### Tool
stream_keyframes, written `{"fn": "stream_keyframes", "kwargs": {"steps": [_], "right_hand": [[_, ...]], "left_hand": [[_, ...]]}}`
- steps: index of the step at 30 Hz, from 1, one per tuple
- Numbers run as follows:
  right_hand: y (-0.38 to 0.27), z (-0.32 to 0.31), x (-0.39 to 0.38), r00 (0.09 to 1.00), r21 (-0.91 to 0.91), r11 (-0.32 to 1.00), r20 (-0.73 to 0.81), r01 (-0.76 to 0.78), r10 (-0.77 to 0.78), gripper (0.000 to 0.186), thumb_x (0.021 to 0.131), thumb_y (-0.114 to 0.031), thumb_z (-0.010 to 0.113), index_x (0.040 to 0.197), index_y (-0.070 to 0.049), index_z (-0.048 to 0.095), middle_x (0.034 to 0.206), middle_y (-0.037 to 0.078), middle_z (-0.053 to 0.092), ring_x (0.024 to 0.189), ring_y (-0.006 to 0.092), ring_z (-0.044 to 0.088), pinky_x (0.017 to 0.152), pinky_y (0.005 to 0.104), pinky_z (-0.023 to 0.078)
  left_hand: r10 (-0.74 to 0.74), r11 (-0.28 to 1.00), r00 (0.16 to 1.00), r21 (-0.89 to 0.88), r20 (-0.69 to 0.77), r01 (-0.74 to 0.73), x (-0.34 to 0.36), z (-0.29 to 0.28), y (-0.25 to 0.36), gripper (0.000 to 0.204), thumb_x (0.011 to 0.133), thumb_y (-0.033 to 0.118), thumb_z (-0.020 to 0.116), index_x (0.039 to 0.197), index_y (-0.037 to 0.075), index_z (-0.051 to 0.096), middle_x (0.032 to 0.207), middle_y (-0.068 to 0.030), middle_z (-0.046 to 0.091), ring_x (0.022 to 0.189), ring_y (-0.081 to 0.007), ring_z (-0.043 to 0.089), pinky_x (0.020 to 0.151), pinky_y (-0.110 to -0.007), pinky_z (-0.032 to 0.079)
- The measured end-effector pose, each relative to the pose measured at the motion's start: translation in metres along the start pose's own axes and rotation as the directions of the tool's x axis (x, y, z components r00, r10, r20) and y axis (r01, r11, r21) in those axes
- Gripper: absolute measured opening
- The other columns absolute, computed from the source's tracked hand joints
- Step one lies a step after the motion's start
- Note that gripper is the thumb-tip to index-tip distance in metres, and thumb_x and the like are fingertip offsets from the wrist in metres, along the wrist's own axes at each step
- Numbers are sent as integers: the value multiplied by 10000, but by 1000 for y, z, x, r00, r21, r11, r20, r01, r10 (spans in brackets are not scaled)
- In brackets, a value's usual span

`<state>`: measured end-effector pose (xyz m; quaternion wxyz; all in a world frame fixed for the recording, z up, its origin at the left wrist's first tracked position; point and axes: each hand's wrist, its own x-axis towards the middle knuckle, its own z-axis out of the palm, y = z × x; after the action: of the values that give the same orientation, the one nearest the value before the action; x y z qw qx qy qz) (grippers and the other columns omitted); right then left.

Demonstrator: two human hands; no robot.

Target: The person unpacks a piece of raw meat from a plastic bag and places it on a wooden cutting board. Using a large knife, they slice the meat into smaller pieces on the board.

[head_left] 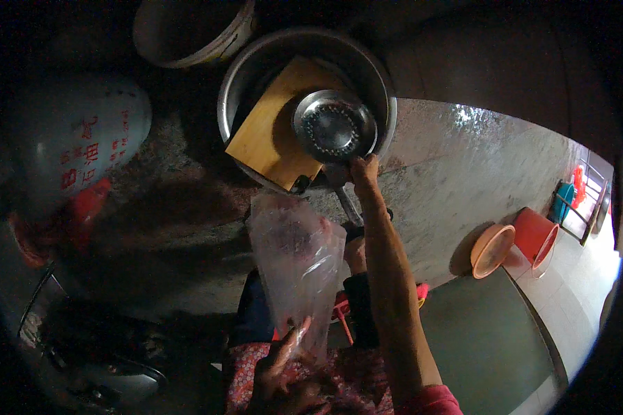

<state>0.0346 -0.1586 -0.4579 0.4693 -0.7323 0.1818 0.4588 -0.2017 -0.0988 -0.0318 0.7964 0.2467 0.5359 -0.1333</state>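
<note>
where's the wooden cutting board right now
In the head view, the wooden cutting board leans tilted inside the large metal basin at top centre, partly under the steel ladle that the right hand grips.

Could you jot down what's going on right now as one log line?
left hand: holds clear plastic bag | right hand: grips metal strainer handle | strainer over wooden board in large metal basin

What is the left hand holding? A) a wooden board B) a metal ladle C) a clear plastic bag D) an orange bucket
C: the left hand grips the bottom of a clear plastic bag and holds it up, while the right hand is on the ladle at the big pot.
</note>
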Motion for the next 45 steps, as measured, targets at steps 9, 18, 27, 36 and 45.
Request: {"fn": "stream_keyframes", "kwargs": {"steps": [9, 18, 27, 36, 45], "right_hand": [[-85, -102, -158, 784, -75, 990, 619, 117, -45, 396, 958, -342, 590, 1029, 36, 680, 1009, 185, 720, 903, 273, 693, 789, 367, 540], [-135, -86, -304, 589, -666, 353, 746, 657, 310, 232, 870, -174, 708, 1032, -11, 678, 1049, 156, 684, 956, 318, 648, 886, 429, 502], [-98, -67, -236, 642, -657, 158, 754, 737, 139, 271, 863, -189, 713, 1066, -18, 660, 1079, 153, 670, 989, 313, 631, 902, 430, 486], [-45, -54, -189, 719, -727, 46, 685, 685, 118, 312, 856, -203, 718, 1100, -24, 642, 1109, 150, 656, 1022, 307, 613, 918, 432, 470], [-56, -62, -207, 714, -726, 53, 685, 686, 142, 356, 848, -218, 723, 1134, -31, 624, 1139, 147, 642, 1055, 302, 596, 934, 433, 454]], "left_hand": [[192, 966, 974, 150, 120, -209, 19, 47, 14, 1024, 828, 234, 718, 1572, -27, 66, 1103, -155, 657, 1081, -230, 613, 1015, -358, 411], [397, 779, 879, 408, 265, -476, 9, 91, 7, 945, 722, 202, 705, 1517, -76, 278, 859, -110, 592, 756, -256, 558, 798, -392, 448], [306, 751, 871, 465, 384, -469, 3, 107, 3, 968, 747, 302, 771, 1545, 57, 279, 875, -91, 592, 821, -231, 565, 789, -373, 471], [213, 893, 951, 352, 223, -282, 30, 97, -62, 851, 807, 632, 709, 1405, 58, 516, 998, -60, 604, 862, -135, 587, 800, -285, 475], [385, 753, 862, 428, 330, -500, 32, 93, -20, 877, 810, 348, 683, 1536, 18, 318, 1332, -200, 550, 1111, -312, 560, 992, -411, 398]]}}
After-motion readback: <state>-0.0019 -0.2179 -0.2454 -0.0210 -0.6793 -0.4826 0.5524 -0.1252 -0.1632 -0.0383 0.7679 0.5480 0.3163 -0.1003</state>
